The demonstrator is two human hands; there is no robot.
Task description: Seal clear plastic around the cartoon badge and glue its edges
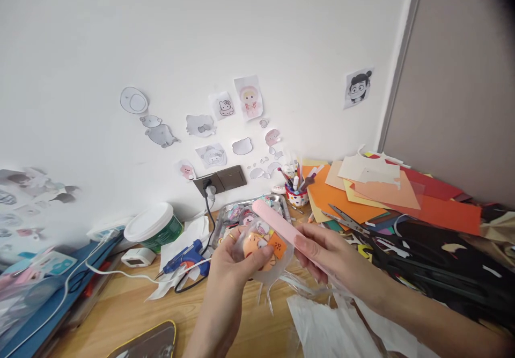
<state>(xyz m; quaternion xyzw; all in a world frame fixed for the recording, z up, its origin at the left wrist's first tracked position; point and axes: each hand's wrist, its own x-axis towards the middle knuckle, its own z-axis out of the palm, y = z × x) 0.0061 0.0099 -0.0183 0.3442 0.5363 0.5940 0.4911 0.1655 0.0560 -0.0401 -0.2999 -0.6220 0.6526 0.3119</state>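
My left hand [231, 267] is closed on a clear-edged craft piece with an orange cartoon figure [277, 245] on it, the thumb pressing its front. Between the fingers and thumb of my right hand [328, 250] is a long pink stick [273, 219] with a rounded end. The stick slants across the upper right edge of the craft piece; whether they touch, I cannot tell. Both are held up over the wooden table [181, 315]. Behind them a metal tray [220, 224] of small colourful pieces is partly hidden.
Left of my hands lie a blue glue gun [185, 256] with cables, a white-lidded tub [151, 226] and a small white device [138, 257]. A pen cup [296, 196] stands at the wall. Coloured paper [330, 199], scissors [350, 221] and crumpled white sheets [322, 326] are on the right.
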